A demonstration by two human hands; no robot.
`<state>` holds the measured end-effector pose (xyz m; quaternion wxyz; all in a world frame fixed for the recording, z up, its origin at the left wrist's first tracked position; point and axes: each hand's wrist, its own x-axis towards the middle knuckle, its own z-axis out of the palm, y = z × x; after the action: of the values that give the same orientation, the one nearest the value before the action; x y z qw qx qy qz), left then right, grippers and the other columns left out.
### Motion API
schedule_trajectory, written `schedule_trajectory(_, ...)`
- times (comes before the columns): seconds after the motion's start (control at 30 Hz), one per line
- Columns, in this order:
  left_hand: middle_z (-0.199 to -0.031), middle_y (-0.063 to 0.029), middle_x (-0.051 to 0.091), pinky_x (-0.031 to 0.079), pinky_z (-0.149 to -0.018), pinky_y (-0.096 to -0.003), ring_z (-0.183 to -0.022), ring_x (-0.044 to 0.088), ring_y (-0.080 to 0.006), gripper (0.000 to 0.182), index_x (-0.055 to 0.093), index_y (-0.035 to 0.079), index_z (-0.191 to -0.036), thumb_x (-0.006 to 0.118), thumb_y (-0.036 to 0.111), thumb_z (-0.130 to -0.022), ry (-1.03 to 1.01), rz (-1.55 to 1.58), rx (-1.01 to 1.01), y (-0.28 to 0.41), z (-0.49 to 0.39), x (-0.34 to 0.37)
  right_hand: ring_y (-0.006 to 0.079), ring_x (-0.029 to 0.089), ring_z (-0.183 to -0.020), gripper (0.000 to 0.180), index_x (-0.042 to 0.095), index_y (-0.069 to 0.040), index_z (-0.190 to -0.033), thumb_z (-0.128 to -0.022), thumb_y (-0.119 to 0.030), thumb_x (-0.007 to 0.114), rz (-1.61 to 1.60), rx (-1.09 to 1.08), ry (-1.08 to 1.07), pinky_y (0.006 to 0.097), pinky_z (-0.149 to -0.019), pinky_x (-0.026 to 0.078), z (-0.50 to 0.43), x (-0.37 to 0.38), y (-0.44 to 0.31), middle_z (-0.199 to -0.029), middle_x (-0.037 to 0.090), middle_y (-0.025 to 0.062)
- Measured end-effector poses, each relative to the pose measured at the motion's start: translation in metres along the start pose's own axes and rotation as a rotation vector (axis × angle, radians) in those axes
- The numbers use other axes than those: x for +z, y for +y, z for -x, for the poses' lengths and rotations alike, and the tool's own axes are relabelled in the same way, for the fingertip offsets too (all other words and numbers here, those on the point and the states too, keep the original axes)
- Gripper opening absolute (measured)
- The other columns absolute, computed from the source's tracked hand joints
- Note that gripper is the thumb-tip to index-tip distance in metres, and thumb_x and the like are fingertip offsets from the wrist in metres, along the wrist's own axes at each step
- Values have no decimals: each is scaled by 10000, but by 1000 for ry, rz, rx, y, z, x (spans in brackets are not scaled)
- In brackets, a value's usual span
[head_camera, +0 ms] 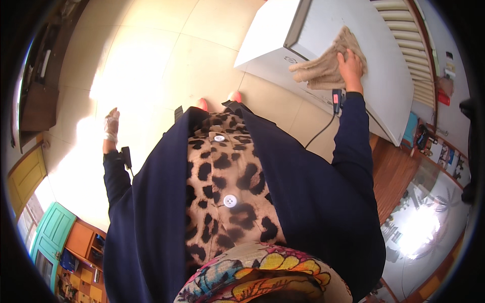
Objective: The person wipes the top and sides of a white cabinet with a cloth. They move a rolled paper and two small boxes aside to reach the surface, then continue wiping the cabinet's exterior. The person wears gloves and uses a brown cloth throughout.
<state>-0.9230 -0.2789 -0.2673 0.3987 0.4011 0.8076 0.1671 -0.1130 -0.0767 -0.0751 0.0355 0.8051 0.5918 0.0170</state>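
My right hand (351, 69) is spread over a beige cloth (322, 70) and presses it on the pale surface of a white boxy appliance (382, 72). Folds of the cloth hang past the appliance's near edge. Off to the left, my left hand (111, 125) hangs out over the tiled floor, away from the appliance. A pale, wrinkled covering seems to wrap it, and no object shows in it. Glare blurs its fingers. A small black device with a cable (336, 101) sits by my right wrist, and a similar black device (126, 157) is by my left wrist.
Cream floor tiles (151, 49) carry bright sunlight. A white ribbed radiator (405, 36) stands behind the appliance. At right is a glossy, reflective tabletop (416, 216) beside brown wood (394, 174). A dark cabinet (41, 75), a turquoise door (53, 231) and an orange-brown cabinet (80, 240) line the left.
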Motion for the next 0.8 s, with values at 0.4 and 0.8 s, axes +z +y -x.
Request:
schedule_trajectory(0.4, -1324, -90, 580, 369, -1020, -437, -1281, 478, -251, 499, 574, 115, -1327, 594, 393, -913, -172, 347, -119, 71, -69, 10, 373, 617, -1000, 437, 589, -67, -1143, -882, -418, 595, -109, 105, 74, 446, -869, 484, -101, 25, 46, -1051, 644, 209)
schedule_trajectory(0.8, -1425, -128, 484, 339, -1088, -440, -1339, 421, -278, 544, 482, 34, -1384, 538, 365, -955, -344, 79, -212, 186, -308, -43, 339, 640, -877, 318, 624, -62, -964, -844, -355, 656, -389, 213, -130, 409, -785, 497, -112, -19, 3, -906, 675, 154)
